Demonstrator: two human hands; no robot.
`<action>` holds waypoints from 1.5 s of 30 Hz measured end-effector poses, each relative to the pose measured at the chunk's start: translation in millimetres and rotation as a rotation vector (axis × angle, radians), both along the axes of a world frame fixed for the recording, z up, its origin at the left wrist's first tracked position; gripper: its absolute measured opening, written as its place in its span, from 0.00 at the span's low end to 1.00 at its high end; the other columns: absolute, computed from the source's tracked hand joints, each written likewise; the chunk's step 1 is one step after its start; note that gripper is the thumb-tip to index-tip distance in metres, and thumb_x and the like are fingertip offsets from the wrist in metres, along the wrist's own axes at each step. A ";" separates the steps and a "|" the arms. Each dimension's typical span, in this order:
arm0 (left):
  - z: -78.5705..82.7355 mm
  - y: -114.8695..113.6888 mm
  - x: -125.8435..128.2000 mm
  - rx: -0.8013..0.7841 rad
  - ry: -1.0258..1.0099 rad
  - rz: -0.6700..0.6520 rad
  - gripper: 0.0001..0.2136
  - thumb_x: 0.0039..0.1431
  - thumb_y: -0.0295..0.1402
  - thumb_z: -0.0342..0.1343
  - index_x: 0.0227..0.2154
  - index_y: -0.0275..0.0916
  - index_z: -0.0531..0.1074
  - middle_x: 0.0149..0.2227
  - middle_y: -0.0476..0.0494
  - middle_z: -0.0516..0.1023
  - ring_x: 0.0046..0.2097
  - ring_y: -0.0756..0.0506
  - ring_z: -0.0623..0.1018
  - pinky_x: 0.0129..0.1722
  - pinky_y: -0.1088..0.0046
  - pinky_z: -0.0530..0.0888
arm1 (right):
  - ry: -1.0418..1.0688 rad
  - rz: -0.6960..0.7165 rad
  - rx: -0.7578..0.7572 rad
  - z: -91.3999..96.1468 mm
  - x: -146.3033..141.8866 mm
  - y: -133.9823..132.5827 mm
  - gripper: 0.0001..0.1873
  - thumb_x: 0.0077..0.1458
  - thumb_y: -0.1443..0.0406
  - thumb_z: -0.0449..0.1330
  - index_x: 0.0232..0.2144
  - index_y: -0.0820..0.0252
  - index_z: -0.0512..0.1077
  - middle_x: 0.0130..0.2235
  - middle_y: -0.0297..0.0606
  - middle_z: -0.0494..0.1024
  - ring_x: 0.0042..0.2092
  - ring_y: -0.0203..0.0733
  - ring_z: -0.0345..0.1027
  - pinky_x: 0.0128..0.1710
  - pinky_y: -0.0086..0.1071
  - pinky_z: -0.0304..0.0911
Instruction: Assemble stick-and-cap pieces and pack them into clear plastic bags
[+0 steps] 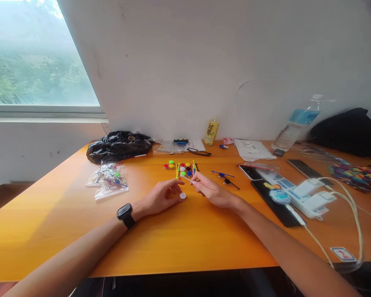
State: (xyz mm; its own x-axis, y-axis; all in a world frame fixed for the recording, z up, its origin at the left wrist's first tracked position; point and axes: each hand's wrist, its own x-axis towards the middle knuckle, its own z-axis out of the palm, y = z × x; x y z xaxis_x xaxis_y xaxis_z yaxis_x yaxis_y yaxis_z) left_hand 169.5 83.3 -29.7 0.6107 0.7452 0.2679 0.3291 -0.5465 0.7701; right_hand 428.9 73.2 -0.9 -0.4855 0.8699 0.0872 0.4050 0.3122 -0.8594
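Note:
Between the thumb and fingers of my left hand (160, 197) is a small white disc (182, 196) with a dot at its centre. My right hand (214, 192) pinches a thin white stick (185, 178), its tip pointing left, above the disc and apart from it. Just beyond my hands lie several small round discs in rows, among them a red disc (166, 166), a green disc (171, 161) and a blue disc (189, 174). Yellow-green sticks (177, 170) lie among them. To the right rest a blue stick with a disc (221, 175) and a black stick with a disc (227, 181).
Clear bags of coloured parts (109, 180) and a black plastic bag (120, 146) lie left. A yellow drink bottle (211, 132) stands by the wall. On the right are a phone (250, 173), a power strip (297, 194) with white cables, and a large water bottle (293, 128).

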 end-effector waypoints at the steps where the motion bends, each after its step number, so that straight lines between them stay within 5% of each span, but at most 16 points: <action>1: 1.1 -0.4 -0.3 -0.003 -0.001 -0.011 0.19 0.66 0.41 0.62 0.56 0.42 0.73 0.40 0.46 0.83 0.37 0.49 0.79 0.36 0.74 0.76 | 0.006 0.015 0.006 -5.3 -2.3 1.2 0.16 0.72 0.52 0.52 0.44 0.55 0.71 0.34 0.32 0.71 0.36 0.40 0.63 0.39 0.33 0.60; 7: 6.9 -2.1 -1.9 0.058 0.004 0.013 0.16 0.66 0.44 0.62 0.50 0.41 0.76 0.41 0.45 0.81 0.37 0.48 0.77 0.35 0.74 0.74 | 0.103 0.083 -0.010 -29.8 -16.1 5.2 0.12 0.69 0.58 0.56 0.46 0.57 0.77 0.44 0.39 0.79 0.46 0.45 0.72 0.50 0.37 0.64; 11: 3.1 0.5 -2.9 0.162 -0.002 0.088 0.13 0.66 0.39 0.62 0.51 0.43 0.77 0.38 0.48 0.81 0.36 0.48 0.77 0.37 0.73 0.73 | 0.187 0.029 -0.082 -36.8 -20.6 2.3 0.13 0.67 0.58 0.60 0.50 0.55 0.69 0.35 0.32 0.76 0.38 0.41 0.71 0.41 0.33 0.63; 17: 2.4 0.7 -2.8 0.232 0.035 0.060 0.08 0.68 0.35 0.59 0.45 0.41 0.81 0.38 0.45 0.82 0.38 0.47 0.79 0.40 0.71 0.75 | 0.254 -0.065 -0.218 -46.1 -24.3 7.2 0.15 0.60 0.56 0.66 0.44 0.55 0.67 0.30 0.28 0.74 0.28 0.35 0.64 0.29 0.28 0.56; 24: 6.5 -1.0 -1.3 0.229 0.099 0.033 0.10 0.70 0.39 0.58 0.41 0.41 0.82 0.35 0.43 0.82 0.36 0.46 0.78 0.37 0.72 0.74 | 0.271 -0.123 -0.229 -48.9 -24.0 11.4 0.15 0.55 0.60 0.67 0.41 0.58 0.69 0.32 0.29 0.71 0.25 0.31 0.59 0.24 0.26 0.53; 45: -0.4 0.4 5.9 0.277 0.108 0.024 0.14 0.70 0.38 0.58 0.28 0.40 0.73 0.31 0.46 0.76 0.34 0.47 0.75 0.36 0.71 0.71 | 0.202 -0.126 -0.144 -50.8 -26.1 14.1 0.14 0.51 0.63 0.69 0.40 0.59 0.73 0.28 0.29 0.72 0.28 0.35 0.64 0.29 0.28 0.58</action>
State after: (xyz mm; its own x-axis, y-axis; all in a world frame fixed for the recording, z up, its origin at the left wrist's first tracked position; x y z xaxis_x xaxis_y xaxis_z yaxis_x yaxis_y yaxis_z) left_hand 175.4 83.6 -30.1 0.6300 0.6672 0.3976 0.4163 -0.7222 0.5524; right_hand 402.8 87.3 -51.7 -0.3584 0.9326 0.0424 0.2490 0.1392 -0.9584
